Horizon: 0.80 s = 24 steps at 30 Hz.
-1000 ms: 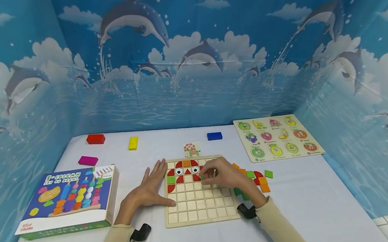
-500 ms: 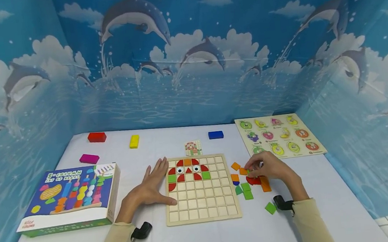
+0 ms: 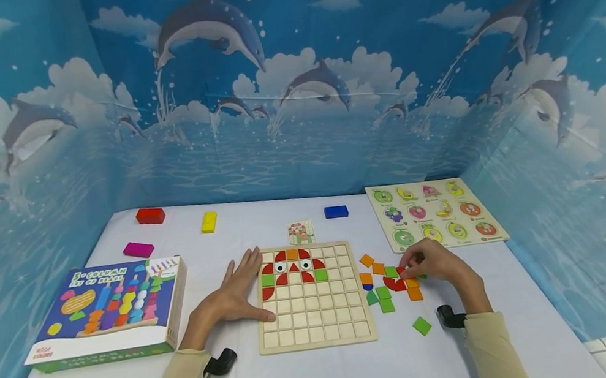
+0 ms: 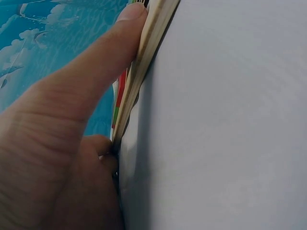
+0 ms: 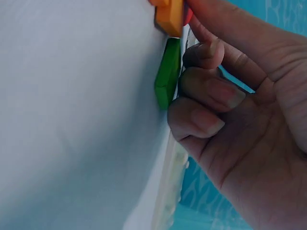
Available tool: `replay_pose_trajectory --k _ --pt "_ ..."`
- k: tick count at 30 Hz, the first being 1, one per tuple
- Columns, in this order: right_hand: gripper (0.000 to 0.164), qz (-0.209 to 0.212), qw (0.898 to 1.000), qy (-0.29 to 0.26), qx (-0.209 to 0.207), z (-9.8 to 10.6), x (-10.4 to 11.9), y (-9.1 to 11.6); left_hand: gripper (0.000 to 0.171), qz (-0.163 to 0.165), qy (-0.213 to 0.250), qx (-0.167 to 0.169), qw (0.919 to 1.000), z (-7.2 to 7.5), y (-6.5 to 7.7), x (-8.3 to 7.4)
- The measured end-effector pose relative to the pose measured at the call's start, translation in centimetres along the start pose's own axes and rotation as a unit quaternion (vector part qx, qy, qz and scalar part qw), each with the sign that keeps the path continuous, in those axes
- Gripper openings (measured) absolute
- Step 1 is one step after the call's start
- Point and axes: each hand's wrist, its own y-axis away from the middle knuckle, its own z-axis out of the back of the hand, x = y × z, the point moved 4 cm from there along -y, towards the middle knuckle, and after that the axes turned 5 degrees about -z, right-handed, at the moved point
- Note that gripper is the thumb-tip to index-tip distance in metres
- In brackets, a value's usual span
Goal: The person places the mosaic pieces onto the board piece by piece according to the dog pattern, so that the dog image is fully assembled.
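Note:
A wooden grid board (image 3: 317, 320) lies on the white table, its upper rows partly filled with red, green, orange and eye tiles. On its left edge rests my left hand (image 3: 231, 295), fingers spread; the left wrist view has the thumb (image 4: 96, 72) along the board's side. Right of the board, my right hand (image 3: 435, 260) pinches a red tile (image 3: 399, 270) between thumb and fingertips, in among the loose tiles. In the right wrist view a green tile (image 5: 169, 72) and an orange tile (image 5: 170, 19) lie beside the curled fingers, which hide most of the red tile.
A small pattern card (image 3: 301, 232) lies behind the board. The fruit puzzle board (image 3: 406, 196) is at back right, a bead-set box (image 3: 102, 312) at left. Red (image 3: 150, 215), magenta (image 3: 138, 249), yellow (image 3: 209, 222) and blue (image 3: 335, 211) blocks lie farther back.
My right hand has gone from the board to the loose tiles on the right. A green tile now sits in the board's third row, and the hand pinches a red one. The left hand stays put.

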Motion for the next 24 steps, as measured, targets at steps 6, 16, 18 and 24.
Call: replay_pose_trajectory --k 6,16,18,24 --pt "0.020 -0.018 1.000 0.001 0.008 0.1 0.4 0.3 0.146 0.012 -0.004 0.007 0.9999 0.0 0.0 -0.1" --pt "0.015 0.066 0.998 -0.023 0.002 -0.3 1.8 0.0 0.150 0.006 -0.009 -0.005 0.9999 -0.6 -0.2 1.0" --pt "0.014 0.090 0.995 -0.035 0.003 -0.6 2.7 -0.1 0.150 0.007 -0.009 -0.007 0.9999 -0.7 -0.3 1.2" --pt "0.011 0.142 0.985 -0.093 0.040 -2.6 5.3 -0.6 0.148 0.009 -0.017 -0.006 0.9998 -0.8 -0.5 1.5"
